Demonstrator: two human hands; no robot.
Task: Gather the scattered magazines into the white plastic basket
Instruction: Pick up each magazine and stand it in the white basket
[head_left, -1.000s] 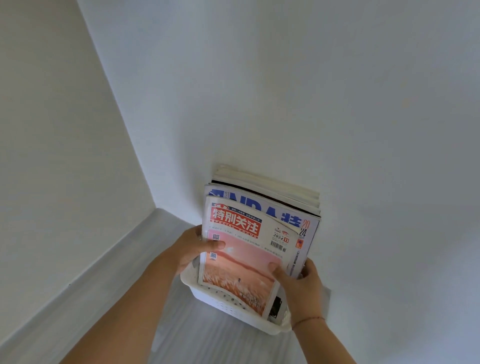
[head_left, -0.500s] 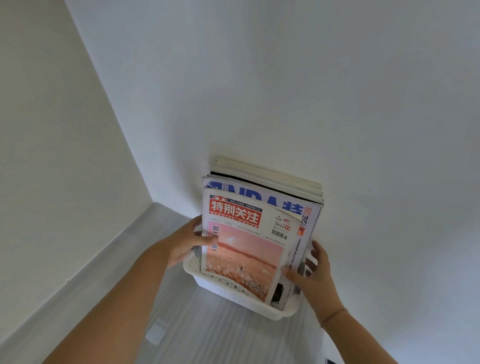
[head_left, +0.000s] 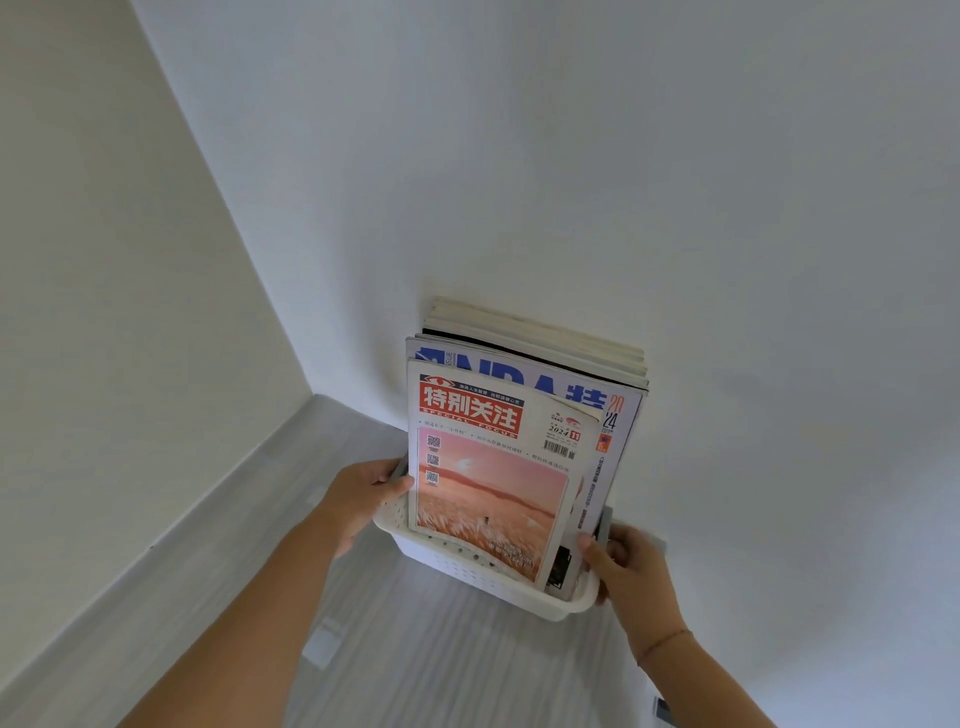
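The white plastic basket (head_left: 467, 571) sits on the floor against the wall, with several magazines standing upright in it. The front magazine (head_left: 488, 467) has a red title block and a pink sunset picture. Behind it stands a blue-lettered magazine (head_left: 618, 431), and further magazines (head_left: 535, 332) lean on the wall. My left hand (head_left: 363, 499) grips the basket's left end, thumb by the front magazine's edge. My right hand (head_left: 628, 577) wraps the basket's right end, thumb touching the magazines' right side.
White walls meet in a corner at the left, with a grey skirting board (head_left: 208, 509) along the floor. The floor is pale grey wood. A small white scrap (head_left: 322, 644) lies on it near my left forearm. A dark object (head_left: 662, 709) peeks in at the bottom right.
My right hand left the front magazine's lower corner and moved out to the basket's right end. My left hand slid down from the magazine's edge to the basket's left end.
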